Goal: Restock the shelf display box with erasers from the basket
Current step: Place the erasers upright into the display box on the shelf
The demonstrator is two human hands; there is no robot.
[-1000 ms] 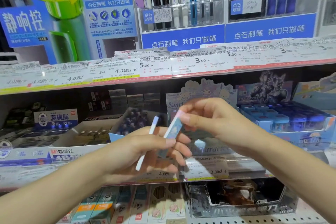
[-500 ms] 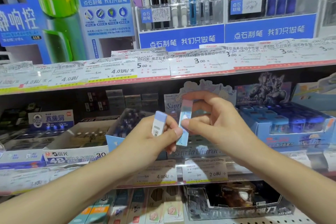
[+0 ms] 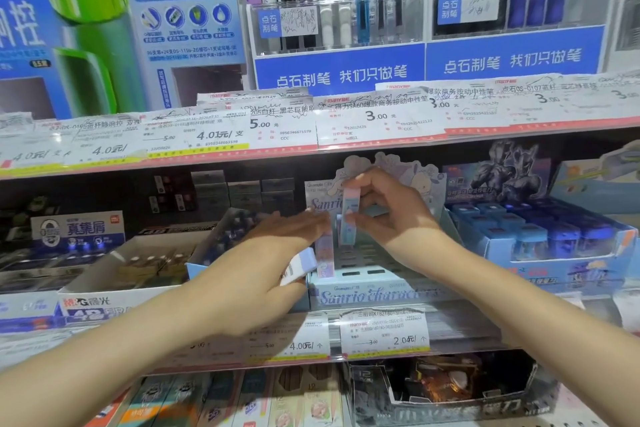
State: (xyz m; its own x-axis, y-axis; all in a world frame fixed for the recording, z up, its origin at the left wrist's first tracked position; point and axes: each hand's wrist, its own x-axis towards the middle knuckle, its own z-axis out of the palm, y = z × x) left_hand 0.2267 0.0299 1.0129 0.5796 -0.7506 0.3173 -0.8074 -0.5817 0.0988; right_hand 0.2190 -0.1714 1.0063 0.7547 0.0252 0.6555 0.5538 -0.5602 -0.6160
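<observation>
A pale blue display box with slotted tiers stands on the middle shelf, a cartoon header card behind it. My right hand pinches a slim pink-and-blue eraser upright over the box's upper slots. My left hand grips a white-and-lilac eraser low at the box's left edge. A lilac eraser stands upright in the box between my hands. No basket is in view.
A white pencil-lead box sits left of the display box, and a blue box of sharpeners to its right. Price tags line the shelf edge. Pens hang on the upper shelf; more stock fills the shelf below.
Both hands have moved forward from in front of the shelf to the display box. The right hand's eraser now stands upright over the slots, and the left hand's eraser has dropped low.
</observation>
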